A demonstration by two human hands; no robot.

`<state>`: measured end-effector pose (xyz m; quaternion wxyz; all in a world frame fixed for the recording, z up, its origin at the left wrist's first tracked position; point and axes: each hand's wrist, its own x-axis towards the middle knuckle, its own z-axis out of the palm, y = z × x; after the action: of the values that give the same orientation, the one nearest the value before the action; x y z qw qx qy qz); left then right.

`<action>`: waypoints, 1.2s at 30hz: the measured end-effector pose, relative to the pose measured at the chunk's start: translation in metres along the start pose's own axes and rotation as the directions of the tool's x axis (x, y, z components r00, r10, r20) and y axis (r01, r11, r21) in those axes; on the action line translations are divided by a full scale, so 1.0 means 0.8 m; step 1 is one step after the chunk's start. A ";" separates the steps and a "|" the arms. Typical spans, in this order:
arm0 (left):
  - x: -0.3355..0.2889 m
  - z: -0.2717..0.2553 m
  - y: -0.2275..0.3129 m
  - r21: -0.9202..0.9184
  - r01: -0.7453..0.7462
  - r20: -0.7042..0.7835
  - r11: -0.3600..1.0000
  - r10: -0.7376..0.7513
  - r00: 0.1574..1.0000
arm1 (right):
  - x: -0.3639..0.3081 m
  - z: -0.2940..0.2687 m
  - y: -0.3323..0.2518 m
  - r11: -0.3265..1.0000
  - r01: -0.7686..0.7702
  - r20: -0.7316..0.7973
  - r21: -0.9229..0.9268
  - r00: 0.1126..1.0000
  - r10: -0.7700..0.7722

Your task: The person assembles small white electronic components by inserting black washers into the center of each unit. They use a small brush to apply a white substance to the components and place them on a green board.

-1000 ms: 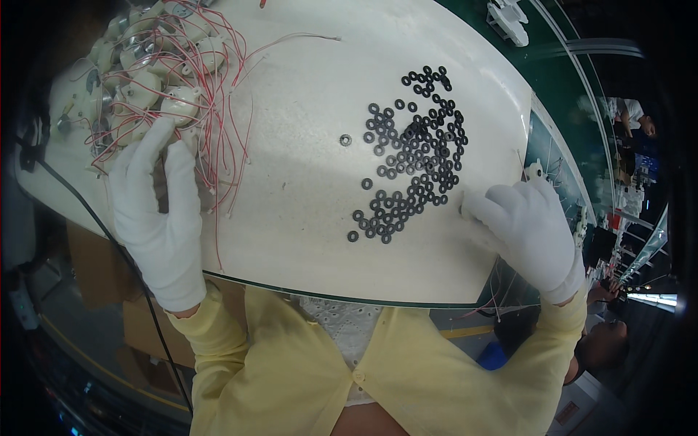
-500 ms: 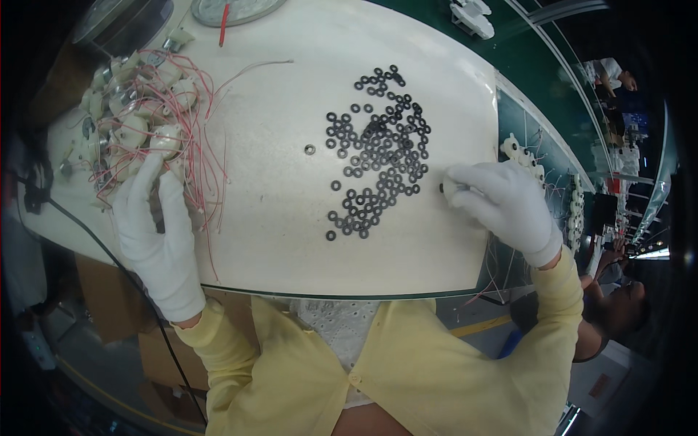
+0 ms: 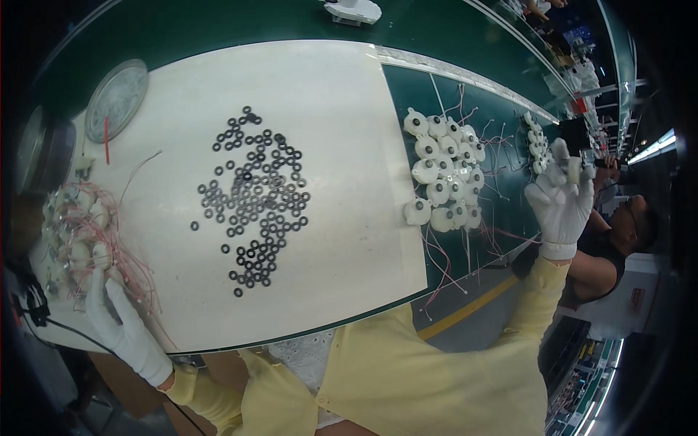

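Note:
At the left my left hand [image 3: 120, 320], in a white glove, rests against a heap of small white motor-like units [image 3: 81, 218] with pink wires. Its fingertips touch one round unit [image 3: 102, 254], thumb and forefinger apart. My right hand [image 3: 561, 200], also gloved, is raised past the right end of the table, palm in view and fingers spread. A small cream-coloured patch [image 3: 574, 171] shows among its fingers; whether it is a held piece is unclear. Many loose black rings [image 3: 251, 196] lie on the white table between the hands.
Rows of round white units [image 3: 443, 171] with dark centres sit on the green mat [image 3: 400, 94] at right, wires trailing. A round grey lid [image 3: 120, 91] lies at far left, a red strip [image 3: 107, 138] over it. A co-worker [image 3: 611, 243] is close by at right.
The view has turned right, bringing the rows of white units into sight. My right hand has left the table edge beside the rings and risen to the right. My left hand stays at the heap.

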<state>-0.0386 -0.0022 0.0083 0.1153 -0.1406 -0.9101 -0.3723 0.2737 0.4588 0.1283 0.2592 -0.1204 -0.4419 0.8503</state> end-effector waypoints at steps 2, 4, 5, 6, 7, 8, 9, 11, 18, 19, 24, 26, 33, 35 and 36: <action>-0.001 0.006 0.001 -0.108 0.058 -0.019 0.992 -0.061 0.998 | -0.010 -0.017 -0.002 0.946 -0.084 -0.189 -0.313 0.982 0.024; 0.001 0.008 0.000 -0.094 0.042 -0.004 0.995 -0.042 0.999 | -0.012 -0.040 0.004 0.735 -0.258 -0.341 -0.627 0.939 0.039; 0.002 0.012 -0.002 -0.154 0.071 -0.002 0.986 -0.072 0.997 | -0.010 -0.044 0.011 0.506 -0.366 -0.416 -0.781 0.909 0.016; 0.002 0.017 -0.007 -0.212 0.102 0.002 0.972 -0.104 0.995 | -0.012 -0.039 0.010 0.335 -0.376 -0.377 -0.864 0.924 0.066; 0.000 0.015 -0.008 -0.253 0.134 -0.009 0.958 -0.141 0.990 | -0.005 -0.048 0.020 0.320 -0.350 -0.343 -0.881 0.936 0.078; 0.000 0.013 -0.008 -0.199 0.104 -0.025 0.974 -0.112 0.993 | 0.002 -0.054 0.027 0.299 -0.325 -0.313 -0.897 0.946 0.090; 0.000 0.011 -0.007 -0.144 0.075 -0.041 0.987 -0.082 0.996 | 0.006 -0.054 0.032 0.297 -0.324 -0.321 -0.898 0.945 0.061; 0.001 0.009 -0.009 -0.038 0.020 -0.094 0.999 -0.023 0.995 | 0.011 -0.053 0.042 0.293 -0.321 -0.335 -0.901 0.942 0.003; 0.005 0.006 -0.009 0.150 0.031 -0.162 0.988 -0.007 0.987 | 0.015 -0.092 0.076 -0.310 0.059 0.132 -0.949 0.967 -0.219; 0.005 0.008 -0.011 0.237 -0.029 -0.142 0.971 0.064 0.988 | 0.014 -0.092 0.077 -0.305 0.032 0.107 -0.952 0.967 -0.230; 0.003 0.014 0.003 0.166 -0.026 -0.053 0.986 0.035 0.998 | 0.021 -0.089 0.081 -0.254 0.008 0.090 -0.967 0.947 -0.310; 0.005 0.014 0.007 0.180 -0.047 -0.037 0.983 0.054 0.998 | 0.026 -0.089 0.081 -0.256 0.040 0.127 -0.966 0.935 -0.332; 0.003 0.013 0.011 0.239 -0.117 -0.068 0.964 0.137 0.988 | 0.035 -0.054 0.075 -0.362 -0.077 0.049 -0.929 0.944 -0.326; 0.006 0.008 0.011 0.278 -0.163 -0.088 0.947 0.194 0.977 | 0.025 -0.059 0.070 -0.352 -0.076 0.073 -0.933 0.917 -0.392; 0.010 0.010 0.010 0.306 -0.206 -0.086 0.930 0.243 0.966 | 0.017 -0.061 0.063 -0.289 -0.100 0.023 -0.952 0.919 -0.394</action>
<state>-0.0440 0.0105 0.0106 0.2321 -0.2021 -0.9245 -0.2250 0.2664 0.4759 0.0590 0.2314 -0.3506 -0.9033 0.0873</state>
